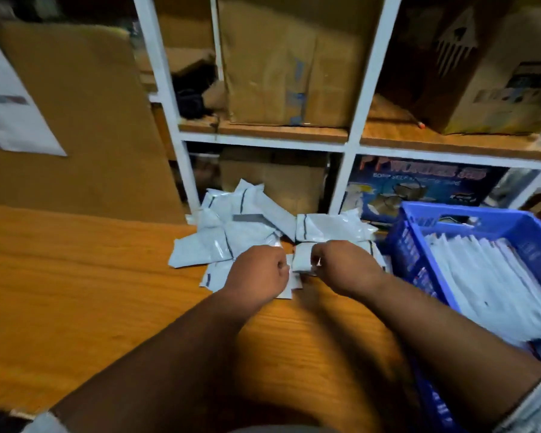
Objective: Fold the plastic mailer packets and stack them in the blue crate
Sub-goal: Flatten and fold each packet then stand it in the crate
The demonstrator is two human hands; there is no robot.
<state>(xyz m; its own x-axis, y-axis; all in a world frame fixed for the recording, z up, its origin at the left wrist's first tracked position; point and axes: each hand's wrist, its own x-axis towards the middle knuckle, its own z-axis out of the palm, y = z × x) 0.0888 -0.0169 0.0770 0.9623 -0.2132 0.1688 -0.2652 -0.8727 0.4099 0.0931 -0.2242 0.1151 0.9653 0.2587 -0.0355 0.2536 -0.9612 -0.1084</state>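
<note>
A loose heap of white plastic mailer packets [241,229] lies at the far edge of the wooden table [75,292]. Just in front of the heap, my left hand [260,270] and my right hand [341,264] both have curled fingers and grip one small folded white packet [300,260] between them. To the right stands the blue crate [419,239], holding a row of folded white packets [497,282] stacked on edge. My forearms reach in from the bottom of the view.
A white metal shelf frame [353,145] with cardboard boxes [291,64] stands behind the table. A large cardboard sheet [85,120] leans at the left with a white paper [10,114] on it. A printed dark blue box [419,185] sits behind the crate.
</note>
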